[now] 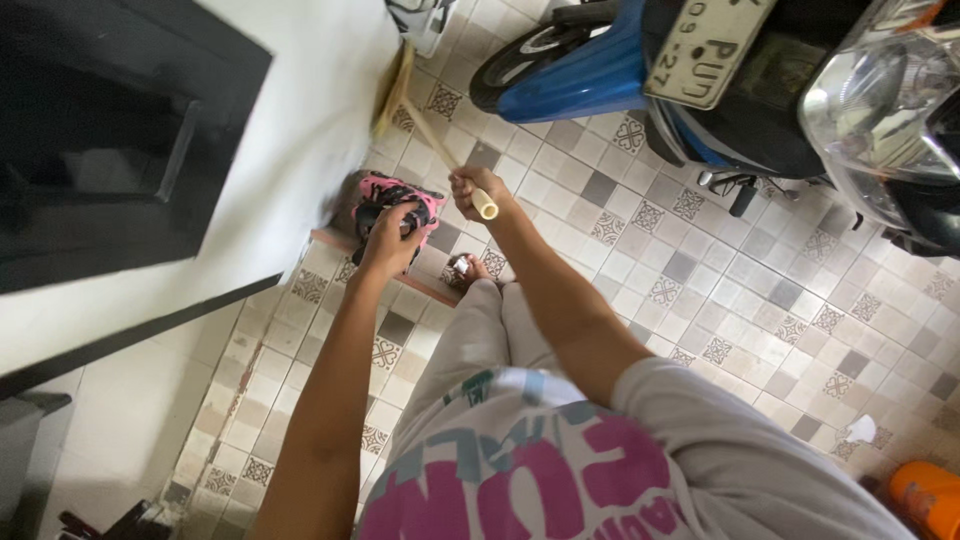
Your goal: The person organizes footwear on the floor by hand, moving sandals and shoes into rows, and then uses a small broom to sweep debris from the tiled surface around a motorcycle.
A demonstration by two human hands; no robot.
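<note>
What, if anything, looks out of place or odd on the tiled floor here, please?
A crumpled white scrap lies loose on the patterned floor tiles near the orange container. Otherwise nothing stands out: the right hand grips a pale broom handle, the left hand a pink-and-black shoe.

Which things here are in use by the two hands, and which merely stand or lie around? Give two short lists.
In use:
- broom, its handle held in the right hand, bristles near the white wall
- pink and black shoe, held by the left hand

Lying about:
- blue motorbike
- orange container
- crumpled white scrap on the tiled floor
</note>
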